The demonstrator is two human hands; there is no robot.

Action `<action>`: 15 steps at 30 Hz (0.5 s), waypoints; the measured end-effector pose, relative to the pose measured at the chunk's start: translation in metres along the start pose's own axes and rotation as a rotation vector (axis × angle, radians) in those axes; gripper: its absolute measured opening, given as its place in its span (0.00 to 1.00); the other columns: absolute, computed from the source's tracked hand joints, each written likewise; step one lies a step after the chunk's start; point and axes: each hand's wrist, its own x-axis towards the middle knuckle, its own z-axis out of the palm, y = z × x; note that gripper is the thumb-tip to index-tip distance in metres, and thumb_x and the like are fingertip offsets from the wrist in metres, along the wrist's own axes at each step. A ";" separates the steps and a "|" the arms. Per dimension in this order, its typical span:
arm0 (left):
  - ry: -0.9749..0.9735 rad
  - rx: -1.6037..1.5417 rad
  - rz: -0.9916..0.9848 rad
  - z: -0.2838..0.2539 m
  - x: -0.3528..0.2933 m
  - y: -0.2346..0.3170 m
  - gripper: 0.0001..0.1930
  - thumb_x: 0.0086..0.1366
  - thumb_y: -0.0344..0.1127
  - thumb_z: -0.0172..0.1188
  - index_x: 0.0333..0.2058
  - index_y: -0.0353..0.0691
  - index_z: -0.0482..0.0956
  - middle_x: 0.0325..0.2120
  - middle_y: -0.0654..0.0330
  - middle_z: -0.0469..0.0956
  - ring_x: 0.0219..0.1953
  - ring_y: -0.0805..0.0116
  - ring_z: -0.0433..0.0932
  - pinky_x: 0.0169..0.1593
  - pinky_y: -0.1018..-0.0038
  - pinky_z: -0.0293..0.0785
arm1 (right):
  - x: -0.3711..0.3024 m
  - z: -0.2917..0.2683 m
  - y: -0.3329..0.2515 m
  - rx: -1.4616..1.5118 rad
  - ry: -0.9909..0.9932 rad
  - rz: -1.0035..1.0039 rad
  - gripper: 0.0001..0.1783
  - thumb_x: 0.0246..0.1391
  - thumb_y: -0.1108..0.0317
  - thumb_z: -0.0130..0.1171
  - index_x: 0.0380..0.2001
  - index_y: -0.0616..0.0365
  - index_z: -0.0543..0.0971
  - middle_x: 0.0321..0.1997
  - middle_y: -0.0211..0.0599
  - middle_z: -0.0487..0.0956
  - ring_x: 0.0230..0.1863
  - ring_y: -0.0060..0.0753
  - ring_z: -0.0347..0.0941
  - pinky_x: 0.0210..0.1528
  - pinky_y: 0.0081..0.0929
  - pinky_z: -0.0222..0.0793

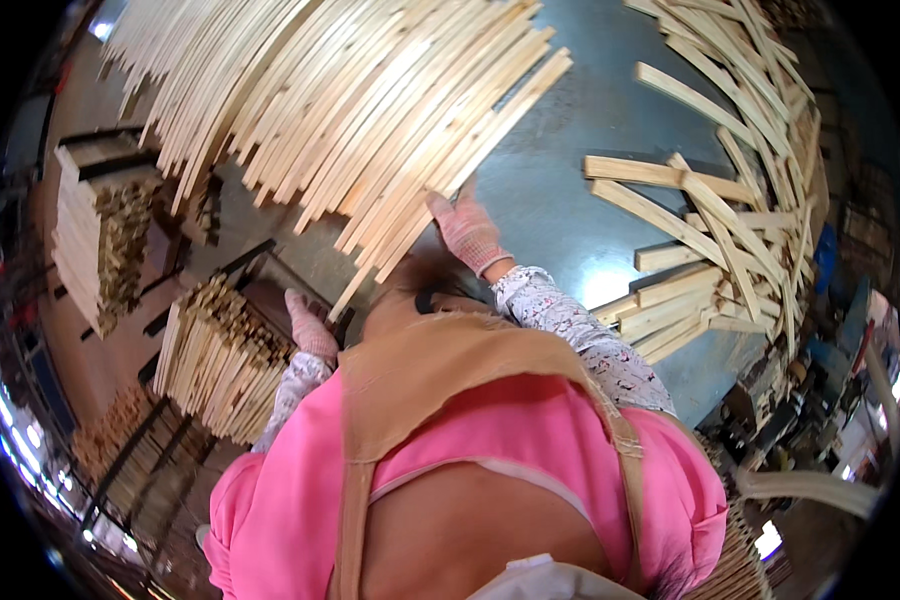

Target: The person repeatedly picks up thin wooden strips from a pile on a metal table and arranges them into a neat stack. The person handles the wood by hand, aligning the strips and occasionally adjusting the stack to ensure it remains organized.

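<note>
Many long, pale wooden strips (370, 120) lie side by side across a grey metal table (540, 170), slanting from the upper right down to the lower left. My right hand (470, 235), in a pink knit glove, rests at the outermost strips near their lower part. Its fingers are spread and touch the strip edge. My left hand (313, 328), gloved the same way, hovers by the lower left table edge, beside the end of a strip that sticks out furthest. Its visible finger and thumb are apart, with nothing between them.
A jumbled heap of wooden pieces (730, 220) covers the table's right side. Stacks of strips stand at the left: a tall bundle (105, 240) and a nearer one (220, 350) next to my left arm. Machinery with a pale hose (810, 490) is at the lower right.
</note>
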 end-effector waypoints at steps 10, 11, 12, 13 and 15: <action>-0.357 0.098 0.423 0.090 0.021 -0.021 0.34 0.78 0.57 0.58 0.76 0.51 0.65 0.65 0.63 0.76 0.50 0.65 0.78 0.54 0.63 0.75 | 0.011 -0.043 0.030 -0.029 -0.137 -0.163 0.49 0.68 0.44 0.59 0.80 0.61 0.53 0.53 0.68 0.84 0.57 0.70 0.81 0.61 0.58 0.74; -0.294 0.095 0.502 0.084 0.009 -0.019 0.33 0.78 0.51 0.58 0.76 0.51 0.64 0.65 0.59 0.75 0.46 0.65 0.78 0.50 0.65 0.78 | 0.013 -0.071 0.047 -0.132 0.036 -0.342 0.45 0.67 0.48 0.59 0.78 0.61 0.59 0.53 0.65 0.84 0.57 0.68 0.80 0.61 0.57 0.74; -0.227 0.096 0.581 0.079 -0.005 -0.009 0.32 0.78 0.46 0.59 0.76 0.50 0.62 0.66 0.56 0.73 0.42 0.65 0.78 0.45 0.66 0.82 | 0.007 -0.110 0.071 -0.238 0.206 -0.513 0.41 0.66 0.51 0.59 0.76 0.60 0.64 0.53 0.62 0.85 0.58 0.65 0.80 0.62 0.55 0.74; -0.165 0.096 0.666 0.088 -0.024 0.010 0.32 0.79 0.40 0.59 0.76 0.49 0.61 0.67 0.53 0.72 0.38 0.65 0.78 0.41 0.67 0.85 | 0.002 -0.153 0.095 -0.348 0.383 -0.677 0.38 0.65 0.55 0.60 0.73 0.60 0.69 0.54 0.59 0.85 0.58 0.63 0.80 0.62 0.54 0.74; -0.299 0.057 0.709 0.124 -0.131 0.021 0.39 0.78 0.37 0.61 0.80 0.54 0.52 0.71 0.49 0.67 0.44 0.63 0.81 0.47 0.65 0.88 | 0.001 -0.269 0.120 -0.558 0.627 -0.562 0.28 0.54 0.68 0.59 0.60 0.60 0.81 0.54 0.52 0.85 0.57 0.54 0.81 0.63 0.52 0.75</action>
